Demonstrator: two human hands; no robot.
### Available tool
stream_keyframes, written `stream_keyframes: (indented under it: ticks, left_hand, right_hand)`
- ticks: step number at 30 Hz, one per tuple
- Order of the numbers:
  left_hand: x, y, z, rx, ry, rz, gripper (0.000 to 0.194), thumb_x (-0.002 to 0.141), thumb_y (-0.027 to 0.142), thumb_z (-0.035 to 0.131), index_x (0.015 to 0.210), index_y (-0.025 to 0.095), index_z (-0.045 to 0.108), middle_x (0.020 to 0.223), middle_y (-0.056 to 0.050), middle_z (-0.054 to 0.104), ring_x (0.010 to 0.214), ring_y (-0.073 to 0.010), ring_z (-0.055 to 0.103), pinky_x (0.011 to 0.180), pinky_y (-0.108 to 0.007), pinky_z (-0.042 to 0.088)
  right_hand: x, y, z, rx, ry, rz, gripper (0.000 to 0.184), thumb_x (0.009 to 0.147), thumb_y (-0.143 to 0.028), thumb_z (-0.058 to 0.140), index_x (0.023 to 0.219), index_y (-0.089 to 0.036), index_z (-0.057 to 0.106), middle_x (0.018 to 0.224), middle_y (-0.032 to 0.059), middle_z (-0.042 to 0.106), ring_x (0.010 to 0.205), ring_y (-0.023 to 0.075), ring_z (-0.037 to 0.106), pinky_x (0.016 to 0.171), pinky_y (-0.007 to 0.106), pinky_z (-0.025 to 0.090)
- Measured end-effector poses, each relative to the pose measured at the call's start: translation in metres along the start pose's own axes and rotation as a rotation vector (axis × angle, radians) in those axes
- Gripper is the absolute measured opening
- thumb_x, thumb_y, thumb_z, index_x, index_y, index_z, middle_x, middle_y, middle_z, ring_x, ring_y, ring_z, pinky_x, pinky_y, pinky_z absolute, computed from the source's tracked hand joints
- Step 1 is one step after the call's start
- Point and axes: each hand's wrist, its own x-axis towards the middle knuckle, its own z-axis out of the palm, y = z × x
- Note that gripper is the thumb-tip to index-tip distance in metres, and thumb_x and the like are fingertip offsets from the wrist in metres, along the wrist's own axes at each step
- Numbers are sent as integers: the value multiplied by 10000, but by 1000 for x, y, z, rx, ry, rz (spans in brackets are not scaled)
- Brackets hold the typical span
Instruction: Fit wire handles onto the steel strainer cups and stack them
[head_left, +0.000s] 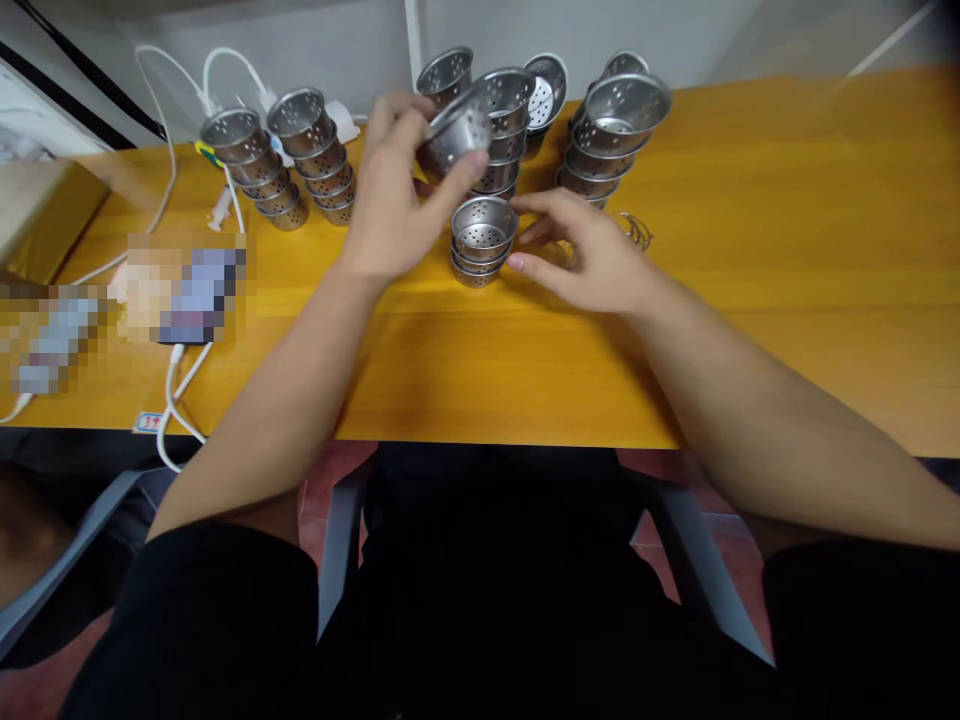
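Note:
My left hand [401, 190] grips a perforated metal cup [459, 135], tilted, with the thumb on its near side. Just below it stands a short stack of perforated metal cups [484, 235] on the table. At the right side of that stack is my right hand [577, 245], its fingers curved and apart with nothing between them; whether a fingertip touches the rim I cannot tell. A taller cup stack [506, 110] rises right behind the held cup. Part of a thin metal ring bundle [637, 232] shows past my right hand.
More cup stacks stand at the back: one at right [619, 125], two at left [244, 150]. A phone [199, 295] with a white cable [171, 400] lies on the wooden table [487, 390] at left, near another blurred device [60, 340] and a box [45, 220].

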Motion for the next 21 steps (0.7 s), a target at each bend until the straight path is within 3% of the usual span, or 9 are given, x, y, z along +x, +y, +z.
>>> stream_keyframes:
  ticks: [1, 3, 4, 5, 8, 12, 14, 18, 21]
  left_hand:
    - [-6, 11, 3, -94, -9, 6, 452, 991, 864, 829, 1000, 446, 655, 1577, -150, 795, 1436, -448, 753, 953, -730, 751]
    - [-19, 27, 12, -155, -29, 34, 409, 1011, 717, 860, 983, 385, 623, 1673, -165, 752, 1573, -418, 733, 1126, -685, 769]
    - [-25, 30, 17, -169, -55, 52, 340, 984, 610, 879, 1092, 382, 651, 1759, -136, 717, 1713, -400, 673, 1246, -667, 752]
    - [-29, 30, 22, -192, -75, 77, 412, 940, 544, 877, 1256, 395, 658, 1798, -111, 696, 1767, -374, 649, 1333, -643, 731]
    - [-37, 20, 38, -188, -153, 104, 969, 926, 530, 816, 1796, 424, 401, 1852, -101, 662, 1819, -342, 636, 1529, -587, 623]
    - [-40, 0, 55, -101, -231, 79, 1279, 1009, 588, 792, 2022, 430, 27, 1934, -112, 612, 1940, -383, 517, 1628, -619, 508]
    - [-42, -6, 59, -111, -241, 76, 1308, 997, 564, 836, 2034, 451, 45, 1942, -101, 607, 1975, -396, 465, 1652, -634, 472]
    - [-44, -9, 55, -77, -293, 85, 1132, 1002, 576, 886, 1977, 496, 317, 1942, -94, 603, 2018, -421, 355, 1675, -668, 423]
    - [-44, -7, 52, -74, -289, 75, 991, 996, 551, 885, 1887, 458, 460, 1951, -114, 566, 1978, -446, 402, 1667, -686, 416]
  right_hand:
    - [1, 0, 1, 0, 17, -2, 830, 1072, -996, 886, 1657, -411, 812, 1606, 121, 844, 1185, 418, 894, 1144, 707, 775]
    - [1, -3, 1, -11, 74, 5, 815, 1065, -987, 894, 1653, -430, 803, 1587, 112, 844, 1162, 417, 886, 1128, 715, 776]
    - [2, -6, 1, -16, 103, 12, 800, 1064, -973, 901, 1657, -447, 796, 1592, 108, 837, 1173, 423, 881, 1116, 716, 777]
    - [2, -9, 0, -18, 134, 13, 785, 1059, -957, 911, 1661, -468, 790, 1601, 104, 828, 1186, 430, 876, 1095, 712, 780]
    - [2, -18, -6, -7, 165, 16, 805, 1024, -909, 948, 1723, -567, 742, 1685, 74, 794, 1308, 472, 847, 1108, 731, 763]
    - [4, -34, -11, -45, 82, 4, 780, 999, -882, 951, 1703, -597, 773, 1748, 64, 771, 1628, 565, 692, 1331, 853, 652]
    - [5, -43, -12, -83, 47, -14, 667, 1011, -871, 936, 1606, -583, 843, 1736, 64, 769, 1694, 576, 630, 1416, 893, 581]
    - [6, -57, -12, -133, -62, 50, 661, 1001, -857, 906, 1625, -653, 831, 1687, 18, 803, 1748, 564, 576, 1465, 915, 526]
    - [6, -56, -11, -137, -69, 32, 625, 998, -833, 912, 1588, -639, 846, 1686, 30, 798, 1725, 557, 592, 1499, 896, 497]
